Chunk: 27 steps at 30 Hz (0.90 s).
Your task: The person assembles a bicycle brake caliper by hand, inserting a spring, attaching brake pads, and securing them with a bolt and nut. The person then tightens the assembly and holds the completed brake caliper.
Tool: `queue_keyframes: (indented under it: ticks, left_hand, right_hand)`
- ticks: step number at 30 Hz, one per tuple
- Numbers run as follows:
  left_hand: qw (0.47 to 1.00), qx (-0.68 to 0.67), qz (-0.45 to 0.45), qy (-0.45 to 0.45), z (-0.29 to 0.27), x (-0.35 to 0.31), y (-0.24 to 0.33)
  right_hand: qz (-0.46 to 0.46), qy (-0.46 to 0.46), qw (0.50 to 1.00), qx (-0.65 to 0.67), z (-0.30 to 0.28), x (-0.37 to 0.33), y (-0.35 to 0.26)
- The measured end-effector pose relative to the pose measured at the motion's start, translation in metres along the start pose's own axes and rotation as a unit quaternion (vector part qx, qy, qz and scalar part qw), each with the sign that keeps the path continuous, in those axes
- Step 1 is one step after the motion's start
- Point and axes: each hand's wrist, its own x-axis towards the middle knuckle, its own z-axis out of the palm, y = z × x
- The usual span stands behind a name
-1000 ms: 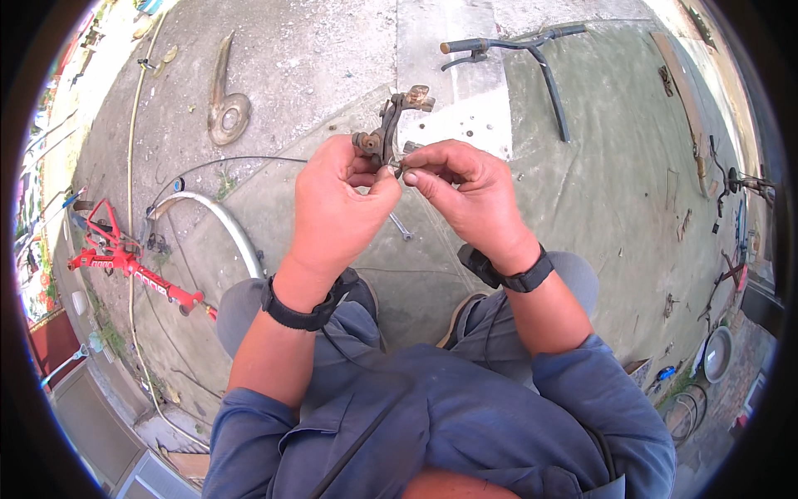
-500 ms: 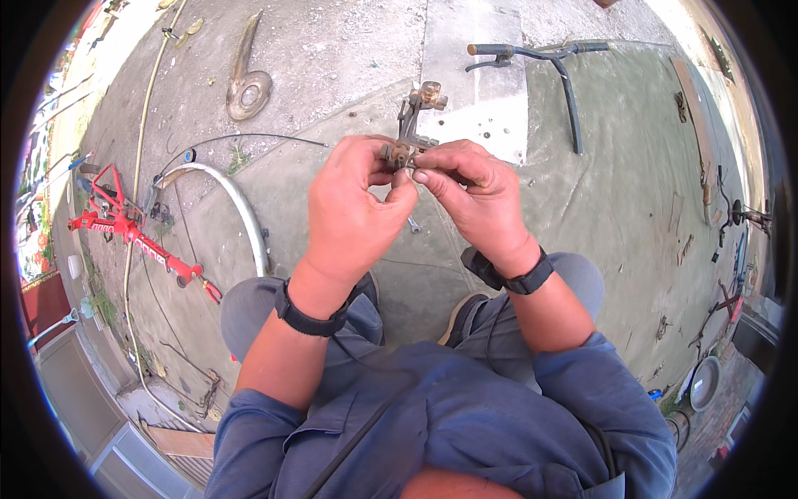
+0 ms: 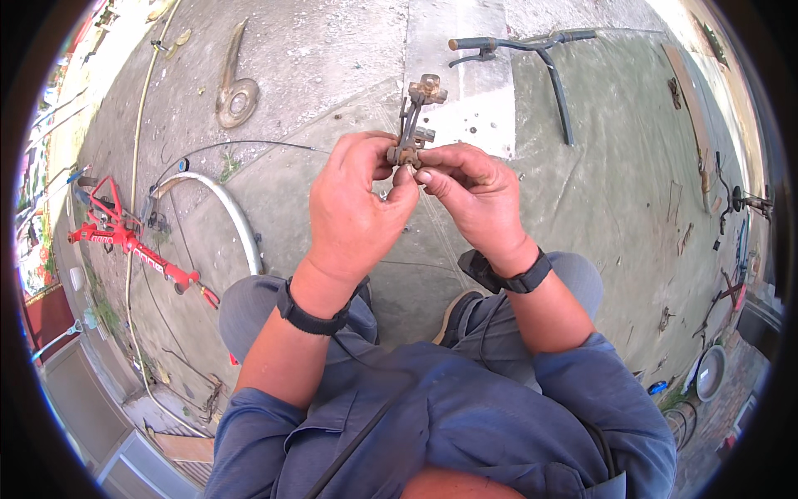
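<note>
A rusty metal bicycle part (image 3: 411, 116), with a blocky piece at its far end and slim bars along its length, is held up in front of me. My left hand (image 3: 353, 195) grips its near end from the left, thumb and fingers closed on it. From the right, my right hand (image 3: 475, 185) pinches at the same near end, its thumb and forefinger meeting close to my left thumb. Whatever small piece sits between the fingertips is mostly hidden. Both wrists wear black straps.
A red bicycle frame (image 3: 137, 241) and a curved silver mudguard (image 3: 224, 200) lie left. Black handlebars (image 3: 544, 50) lie far right, with small loose parts (image 3: 472, 129) on a pale patch nearby. A rusty curved piece with a round end (image 3: 237, 100) lies far left.
The bicycle part has turned slightly in my fingers. My hands stay almost in place, while the surroundings shift a little left and the spanner on the ground is now out of sight.
</note>
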Motion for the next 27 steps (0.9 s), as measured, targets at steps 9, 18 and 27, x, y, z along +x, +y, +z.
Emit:
queue_keyframes:
  ticks: [9, 18, 27]
  left_hand:
    - [0.999, 0.006, 0.016, -0.028, 0.015, 0.003, 0.002]
    - [0.998, 0.039, 0.040, -0.040, 0.022, 0.006, 0.000]
    - [0.998, 0.020, 0.030, -0.042, 0.026, 0.009, -0.003]
  right_hand:
    - [0.047, 0.013, 0.998, 0.028, -0.013, -0.001, -0.001]
    - [0.046, -0.004, 0.997, -0.059, -0.021, 0.003, 0.004]
    - [0.105, -0.009, 0.994, -0.004, -0.024, 0.006, 0.001]
